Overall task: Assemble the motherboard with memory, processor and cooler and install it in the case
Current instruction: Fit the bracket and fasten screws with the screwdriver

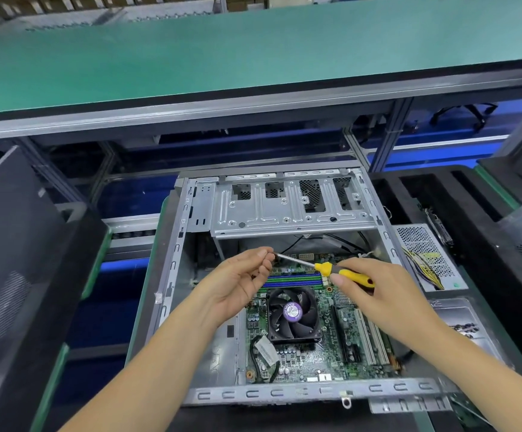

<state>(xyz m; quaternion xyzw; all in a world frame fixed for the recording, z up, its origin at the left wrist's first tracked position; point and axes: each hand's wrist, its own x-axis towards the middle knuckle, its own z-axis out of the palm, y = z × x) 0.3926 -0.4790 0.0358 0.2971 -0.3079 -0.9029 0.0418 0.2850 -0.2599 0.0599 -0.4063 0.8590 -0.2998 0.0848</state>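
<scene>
A green-topped shelf [191, 67] spans the whole upper view, above the bench where an open metal case [287, 210] lies on its side with its drive cage toward the far end. On the floor of the case sits the green motherboard [325, 353], already carrying the black cooler [292, 316] with its fan facing up and a purple label at the hub, and the blue and green memory slots [294, 280] running left to right just beyond the cooler. Dark foam trays flank the case, and a perforated power supply [424, 254] with yellow wires lies just to its right. Both forearms reach in from the near edge and meet over the far part of the board. The right hand [387, 294] is palm down, its fingers curled round the yellow and black handle of a screwdriver [334, 269]. The tool lies nearly level, its long axis running from right to left and slightly away, with the metal shaft pointing left. The left hand [241, 282] is turned palm toward the viewer, its fingertips pinching the tip of the shaft; whether a screw sits there is too small to tell.
</scene>
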